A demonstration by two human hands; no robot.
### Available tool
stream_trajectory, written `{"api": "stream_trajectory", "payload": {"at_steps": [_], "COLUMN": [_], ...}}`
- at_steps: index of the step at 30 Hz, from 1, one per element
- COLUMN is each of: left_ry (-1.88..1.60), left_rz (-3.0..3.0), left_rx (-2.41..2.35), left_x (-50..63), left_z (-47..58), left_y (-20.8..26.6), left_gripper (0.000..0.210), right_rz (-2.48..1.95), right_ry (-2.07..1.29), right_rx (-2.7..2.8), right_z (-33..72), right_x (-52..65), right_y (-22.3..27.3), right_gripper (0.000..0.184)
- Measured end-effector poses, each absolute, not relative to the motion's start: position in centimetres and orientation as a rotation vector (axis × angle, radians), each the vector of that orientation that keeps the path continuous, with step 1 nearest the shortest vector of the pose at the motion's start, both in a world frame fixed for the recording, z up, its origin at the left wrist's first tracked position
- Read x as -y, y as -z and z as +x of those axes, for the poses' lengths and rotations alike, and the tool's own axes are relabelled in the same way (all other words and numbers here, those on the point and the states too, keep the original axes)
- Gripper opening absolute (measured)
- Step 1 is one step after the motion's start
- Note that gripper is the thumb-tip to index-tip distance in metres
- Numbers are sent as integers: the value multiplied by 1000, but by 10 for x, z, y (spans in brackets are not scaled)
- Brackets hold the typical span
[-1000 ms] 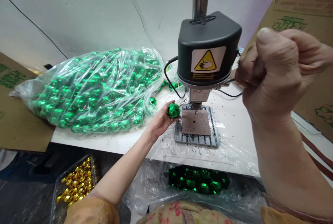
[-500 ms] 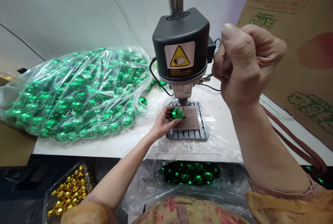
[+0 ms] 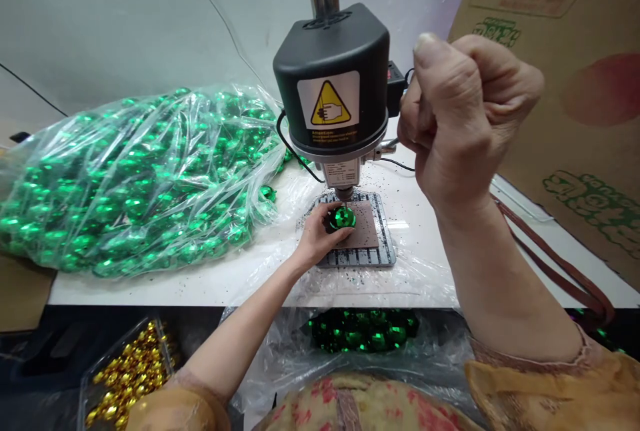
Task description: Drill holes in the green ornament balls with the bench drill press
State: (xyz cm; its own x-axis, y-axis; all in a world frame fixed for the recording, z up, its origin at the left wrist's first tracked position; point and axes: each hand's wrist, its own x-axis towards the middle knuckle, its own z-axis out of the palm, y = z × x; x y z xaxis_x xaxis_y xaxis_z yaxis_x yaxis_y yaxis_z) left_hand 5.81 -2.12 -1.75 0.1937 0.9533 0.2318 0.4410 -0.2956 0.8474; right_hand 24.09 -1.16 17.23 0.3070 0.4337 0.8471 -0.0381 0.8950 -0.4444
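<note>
My left hand (image 3: 319, 234) pinches a shiny green faceted ball (image 3: 344, 217) between thumb and fingers. The ball rests on a brown board (image 3: 367, 231) over the slotted metal base (image 3: 385, 256) of a small bench drill press (image 3: 333, 84). Directly above it sits the chuck (image 3: 345, 193), with the bit tip down at the ball's top. Raised at the press's right side, my right hand (image 3: 465, 111) is closed in a fist around the drill press handle; the grip is hidden by the fingers, and only a metal stub (image 3: 387, 149) shows beside them.
A large clear bag of green balls (image 3: 145, 184) covers the table's left. One loose green ball (image 3: 268, 193) lies beside it. Below the edge are more green balls in plastic (image 3: 363, 331) and a clear bin of gold balls (image 3: 133, 367). A cardboard box (image 3: 565, 84) stands right. Dark shavings dot the table.
My left hand has brought the green ball slightly right on the board, under the chuck. My right fist stays closed beside the press. The whole view has shifted a little.
</note>
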Motion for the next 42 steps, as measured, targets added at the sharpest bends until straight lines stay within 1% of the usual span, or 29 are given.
{"api": "stream_trajectory", "payload": {"at_steps": [5,13,20,29,33,37,42], "left_ry": [-1156,-1143,-1120,-1102,-1102,-1117,-1136], "left_rz": [1828,1698,1667,1679,1678,1684,1677], "left_rx": [-1347,-1222,-1197,-1203,-1191,-1183,-1177], "left_x": [27,29,29,27,27,27,27], "left_z": [73,76,75,75,74,74,75], "left_y": [27,38,37,38,40,41,41], "left_gripper": [48,53,53,54,55,55,56], "right_rz": [-352,-399,-424,-480,-410,-301,-238], "right_ry": [-334,-325,-155,-165,-171,-43,54], "right_rx": [1226,1212,1132,1265,1291,1311,1269], "right_z": [241,239,234,244,246,245,243], "right_x": [12,18,26,39,38,31,22], "right_y": [-172,-169,-149,-127,-122,-117,-109], "right_gripper": [47,47,52,55,52,48,50]}}
